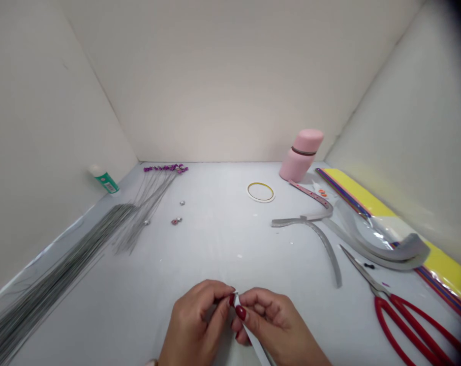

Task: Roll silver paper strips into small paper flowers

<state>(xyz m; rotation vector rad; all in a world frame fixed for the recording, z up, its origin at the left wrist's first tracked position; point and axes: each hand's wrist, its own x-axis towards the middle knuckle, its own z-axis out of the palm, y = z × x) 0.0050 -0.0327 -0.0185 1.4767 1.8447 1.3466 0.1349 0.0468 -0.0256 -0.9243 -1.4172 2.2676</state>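
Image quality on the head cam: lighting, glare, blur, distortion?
Head view: soft light, no hard shadows on the back wall; head view: glints on the yellow sheets; head view: dark, blurred upper-right corner; head view: pink flask leans outward, likely lens distortion; head view: tip of the white strip too small to read.

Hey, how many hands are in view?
2: the left hand at bottom centre, and the right hand beside it, both at a narrow white strip. Some fingers are partly hidden.
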